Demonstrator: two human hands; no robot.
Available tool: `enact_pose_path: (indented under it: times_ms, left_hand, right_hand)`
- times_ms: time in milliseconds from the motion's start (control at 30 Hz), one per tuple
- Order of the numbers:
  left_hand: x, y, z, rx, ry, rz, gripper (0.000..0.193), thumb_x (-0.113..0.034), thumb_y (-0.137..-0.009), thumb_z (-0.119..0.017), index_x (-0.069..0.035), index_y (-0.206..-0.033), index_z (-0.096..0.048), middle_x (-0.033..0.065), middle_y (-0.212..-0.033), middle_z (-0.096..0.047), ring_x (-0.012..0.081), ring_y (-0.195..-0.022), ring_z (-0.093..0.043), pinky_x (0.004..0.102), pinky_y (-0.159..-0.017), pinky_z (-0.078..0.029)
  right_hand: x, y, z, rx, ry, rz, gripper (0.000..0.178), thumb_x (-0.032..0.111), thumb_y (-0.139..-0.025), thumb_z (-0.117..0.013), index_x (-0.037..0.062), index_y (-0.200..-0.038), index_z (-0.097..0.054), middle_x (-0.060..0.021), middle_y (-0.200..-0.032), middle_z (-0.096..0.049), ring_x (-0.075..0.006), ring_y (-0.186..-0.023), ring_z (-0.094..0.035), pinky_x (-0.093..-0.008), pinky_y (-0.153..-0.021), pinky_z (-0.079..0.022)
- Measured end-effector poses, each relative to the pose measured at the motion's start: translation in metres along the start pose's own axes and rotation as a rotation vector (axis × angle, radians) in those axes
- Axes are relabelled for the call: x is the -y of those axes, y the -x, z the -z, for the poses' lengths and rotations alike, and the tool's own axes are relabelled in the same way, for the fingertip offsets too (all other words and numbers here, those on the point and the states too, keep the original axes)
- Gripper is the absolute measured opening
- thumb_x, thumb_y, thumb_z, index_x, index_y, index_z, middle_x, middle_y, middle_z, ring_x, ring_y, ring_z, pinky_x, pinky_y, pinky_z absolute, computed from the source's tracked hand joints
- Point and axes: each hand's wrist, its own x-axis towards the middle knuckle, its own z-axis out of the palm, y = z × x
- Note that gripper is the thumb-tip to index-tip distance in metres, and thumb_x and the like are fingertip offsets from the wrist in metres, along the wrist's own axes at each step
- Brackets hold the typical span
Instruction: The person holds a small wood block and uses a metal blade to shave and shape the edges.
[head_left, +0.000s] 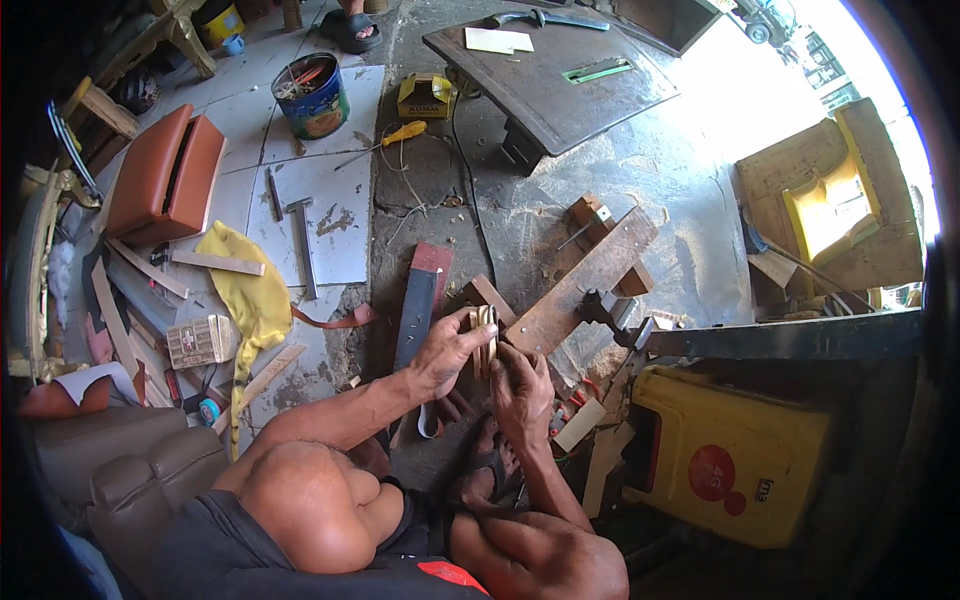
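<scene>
In front of my knees, both hands hold a small, pale wooden piece (484, 340) with rounded edges; it may be more than one strip pressed together. My left hand (445, 352) grips it from the left, thumb across its top. My right hand (522, 398) pinches its lower right side with bent fingers. Much of the piece is hidden behind the fingers. Just beyond my right hand, a worn wooden board (585, 280) slants up to the right beside a dark metal clamp (612, 315). Left of my hands lie a long dark grey strip (416, 315) and a reddish board (432, 258).
A low table saw (550, 85) stands ahead. Left are a hammer (305, 250), a yellow-handled screwdriver (400, 134), a can of tools (310, 95), a yellow cloth (240, 285) and wood offcuts (270, 375). A yellow plastic stool (730, 450) is at right, under a metal beam (770, 340).
</scene>
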Motion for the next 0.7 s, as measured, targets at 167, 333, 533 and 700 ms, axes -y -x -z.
enact_pose_path:
  times_ms: [167,333,533,700]
  left_hand:
    - [0.019,-0.002,-0.003,-0.128,-0.201,-0.076,0.028,-0.014,-0.096,-0.066,-0.003,-0.120,-0.057,0.0009,-0.100,-0.061,0.0085,-0.087,-0.060,0.0277,-0.079,-0.053]
    - [0.023,-0.001,-0.004,-0.149,-0.248,-0.043,0.030,-0.012,-0.096,-0.063,-0.002,-0.123,-0.053,0.0032,-0.102,-0.059,0.0101,-0.086,-0.060,0.0280,-0.076,-0.053]
    - [0.035,0.000,-0.006,-0.162,-0.415,-0.155,0.038,-0.010,-0.095,-0.062,-0.002,-0.131,-0.051,0.0053,-0.104,-0.060,0.0118,-0.087,-0.062,0.0268,-0.073,-0.055]
    - [0.018,0.002,-0.006,-0.100,-0.188,0.005,0.040,-0.010,-0.096,-0.063,-0.004,-0.134,-0.050,0.0053,-0.108,-0.060,0.0129,-0.097,-0.062,0.0279,-0.085,-0.055]
  right_hand:
    - [-0.010,0.005,-0.009,-0.046,0.047,0.043,0.030,0.012,-0.091,-0.068,0.0029,-0.119,-0.069,-0.0194,-0.102,-0.068,-0.0323,-0.091,-0.070,-0.0398,-0.080,-0.056]
    - [-0.006,0.005,-0.006,0.033,-0.139,-0.163,0.028,0.014,-0.088,-0.071,0.0015,-0.114,-0.070,-0.0189,-0.102,-0.069,-0.0314,-0.092,-0.070,-0.0393,-0.083,-0.055]
    - [-0.015,0.007,-0.002,0.073,-0.173,-0.242,0.031,0.017,-0.086,-0.071,0.0006,-0.112,-0.071,-0.0179,-0.102,-0.071,-0.0284,-0.093,-0.071,-0.0383,-0.086,-0.054]
    - [0.000,0.004,0.008,0.174,-0.187,-0.334,0.029,0.017,-0.087,-0.069,-0.0006,-0.110,-0.072,-0.0172,-0.098,-0.074,-0.0229,-0.090,-0.072,-0.0345,-0.085,-0.055]
